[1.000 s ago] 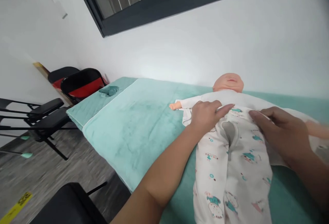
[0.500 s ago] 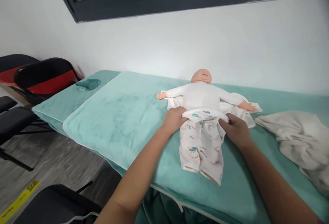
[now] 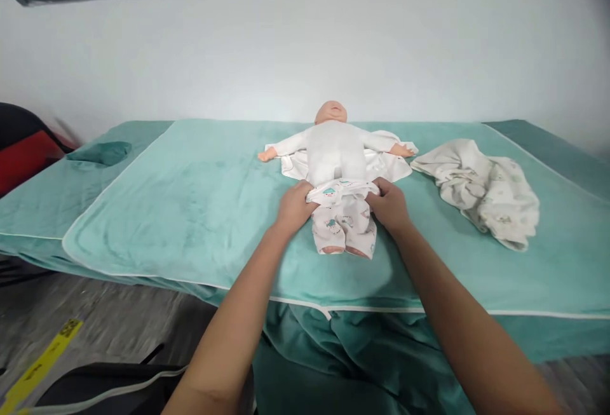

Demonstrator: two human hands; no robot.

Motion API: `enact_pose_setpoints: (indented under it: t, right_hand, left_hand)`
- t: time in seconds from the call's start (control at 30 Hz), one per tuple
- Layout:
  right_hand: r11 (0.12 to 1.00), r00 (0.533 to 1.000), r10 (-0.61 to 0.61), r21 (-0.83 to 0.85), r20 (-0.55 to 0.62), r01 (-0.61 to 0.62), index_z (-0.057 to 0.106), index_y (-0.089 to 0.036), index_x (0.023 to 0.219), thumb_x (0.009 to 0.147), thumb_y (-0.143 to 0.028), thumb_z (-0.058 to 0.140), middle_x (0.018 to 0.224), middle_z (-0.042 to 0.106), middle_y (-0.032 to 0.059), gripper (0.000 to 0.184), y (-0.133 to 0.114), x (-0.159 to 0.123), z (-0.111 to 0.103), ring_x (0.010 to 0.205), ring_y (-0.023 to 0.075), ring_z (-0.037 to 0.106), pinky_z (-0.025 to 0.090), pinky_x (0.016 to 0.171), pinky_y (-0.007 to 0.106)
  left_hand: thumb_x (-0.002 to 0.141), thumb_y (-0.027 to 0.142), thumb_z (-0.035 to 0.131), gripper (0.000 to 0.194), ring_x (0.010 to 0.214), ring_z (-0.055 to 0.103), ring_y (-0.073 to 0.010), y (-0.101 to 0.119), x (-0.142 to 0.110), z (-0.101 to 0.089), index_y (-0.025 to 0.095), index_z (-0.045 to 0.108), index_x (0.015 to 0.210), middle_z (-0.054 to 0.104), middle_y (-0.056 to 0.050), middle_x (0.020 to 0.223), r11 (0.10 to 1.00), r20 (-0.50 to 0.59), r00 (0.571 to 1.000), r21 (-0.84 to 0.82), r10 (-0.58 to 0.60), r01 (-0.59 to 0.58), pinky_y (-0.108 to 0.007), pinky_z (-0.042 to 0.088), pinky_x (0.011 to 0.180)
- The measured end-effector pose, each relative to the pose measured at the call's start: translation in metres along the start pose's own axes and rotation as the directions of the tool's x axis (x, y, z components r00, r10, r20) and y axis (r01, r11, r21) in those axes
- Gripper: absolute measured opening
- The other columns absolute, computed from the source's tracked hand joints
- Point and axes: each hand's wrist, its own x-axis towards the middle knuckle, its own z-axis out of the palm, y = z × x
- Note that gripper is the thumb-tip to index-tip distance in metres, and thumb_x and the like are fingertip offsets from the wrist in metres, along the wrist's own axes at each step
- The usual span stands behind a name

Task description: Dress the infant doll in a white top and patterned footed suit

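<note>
While the left hand (image 3: 295,206) pinches one side of the waistband (image 3: 330,192), the right hand (image 3: 389,204) pinches the other; each grip is narrow, closed on cloth of the printed pants (image 3: 355,215). Pants lie directly between the hands and a bit toward the near edge of the bed (image 3: 200,211). Neither hand is nearer, both touch. Long axis runs waistband to leg hems, roughly square to the near edge; hems point at that edge, waistband at the far edge. Waistband stretches crosswise, about parallel to both long edges. The doll (image 3: 336,148) is face up on the same line, head at the far edge by the wall, arms spread, white cloth (image 3: 295,164) under them. Skin-toned patches at the hems could be the doll's legs, too small to tell. Crumpled cloth (image 3: 481,192) sits toward the bed's right end, apart from the pants.
</note>
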Motion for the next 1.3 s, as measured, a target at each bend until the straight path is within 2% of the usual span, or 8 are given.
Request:
enact_pose_setpoints:
  t: [0.13,0.4,0.6,0.73,0.83,0.93,1.07,1.3]
  right_hand:
    - [0.995,0.989,0.052,0.087,-0.137,-0.041,0.050,-0.021,0.066,0.070,-0.027,0.055,0.061,0.046,-0.0052,0.009,-0.001,-0.017,0.003,0.063,0.0134,0.041,0.034,0.060,0.027]
    - [0.989,0.972,0.019,0.135,0.234,-0.052,0.056,-0.023,0.096,0.070,-0.048,0.076,0.084,0.057,-0.0025,0.042,-0.017,-0.058,-0.012,0.074,0.0162,0.052,0.042,0.064,0.028]
    - [0.991,0.994,0.088,0.096,0.067,-0.094,0.051,-0.021,0.072,0.073,-0.039,0.071,0.065,0.050,-0.0051,0.027,-0.017,-0.067,-0.007,0.064,0.0140,0.046,0.037,0.060,0.027]
    - [0.979,0.978,0.050,0.186,0.203,-0.089,0.057,-0.021,0.090,0.077,-0.045,0.069,0.080,0.059,-0.0020,0.030,-0.015,-0.073,-0.017,0.074,0.0170,0.055,0.045,0.068,0.030]
    - [0.975,0.917,-0.088,0.222,0.389,-0.001,0.047,-0.022,0.123,0.065,-0.048,0.082,0.112,0.062,0.0061,0.072,-0.013,-0.085,-0.025,0.099,0.0235,0.060,0.050,0.083,0.036]
    - [0.988,0.938,-0.140,0.107,0.318,0.112,0.042,-0.020,0.129,0.050,-0.050,0.090,0.124,0.058,0.0129,0.097,-0.013,-0.097,-0.021,0.112,0.0297,0.057,0.049,0.091,0.043]
    - [0.993,0.979,-0.097,-0.044,0.177,0.106,0.055,-0.020,0.109,0.066,-0.057,0.080,0.100,0.065,0.0073,0.062,-0.023,-0.103,-0.011,0.090,0.0251,0.061,0.050,0.077,0.037]
    - [0.990,0.923,0.052,0.099,0.381,-0.097,0.068,-0.021,0.097,0.070,-0.055,0.076,0.092,0.073,0.0020,0.044,-0.044,-0.092,-0.035,0.082,0.0225,0.064,0.048,0.072,0.032]
  left_hand:
    - [0.089,0.030,0.053,0.009,0.083,0.059,-0.0225,0.004,-0.010,0.014,0.022,0.055,0.091,0.063,-0.003,0.085,0.992,-0.031,0.995,0.073,-0.098,0.100,-0.034,0.043,0.078]
    - [0.075,0.047,0.074,0.049,0.108,0.053,-0.0214,0.014,-0.034,-0.021,0.019,0.055,0.111,0.055,-0.005,0.116,0.959,0.211,0.977,-0.282,0.021,0.040,-0.031,0.045,0.093]
    - [0.080,0.049,0.069,0.032,0.093,0.054,-0.0218,0.017,-0.042,-0.014,0.019,0.058,0.074,0.059,-0.003,0.087,0.992,0.103,0.993,-0.123,0.049,-0.036,-0.035,0.044,0.091]
    - [0.084,0.043,0.066,0.026,0.100,0.057,-0.0222,0.024,-0.061,-0.015,0.019,0.061,0.094,0.062,-0.004,0.099,0.985,0.052,0.999,-0.173,-0.004,0.013,-0.036,0.046,0.092]
    - [0.077,0.032,0.072,0.067,0.122,0.051,-0.0245,0.033,-0.079,-0.022,0.023,0.044,0.137,0.052,-0.009,0.132,0.975,0.137,0.985,-0.211,0.102,-0.072,-0.037,0.045,0.102]
    - [0.065,0.035,0.083,0.102,0.134,0.043,-0.0308,0.044,-0.089,-0.019,0.030,0.028,0.151,0.041,-0.011,0.142,0.989,0.224,0.964,-0.056,0.145,-0.136,-0.042,0.043,0.106]
    - [0.074,0.049,0.076,0.079,0.120,0.054,-0.0339,0.058,-0.090,-0.009,0.024,0.044,0.141,0.056,-0.012,0.128,0.988,0.093,0.994,0.137,0.063,-0.075,-0.048,0.043,0.101]
    - [0.075,0.038,0.074,0.042,0.097,0.067,-0.0241,0.071,-0.093,-0.022,0.028,0.058,0.112,0.072,0.000,0.108,0.976,0.097,0.989,-0.176,-0.108,0.124,-0.033,0.050,0.081]
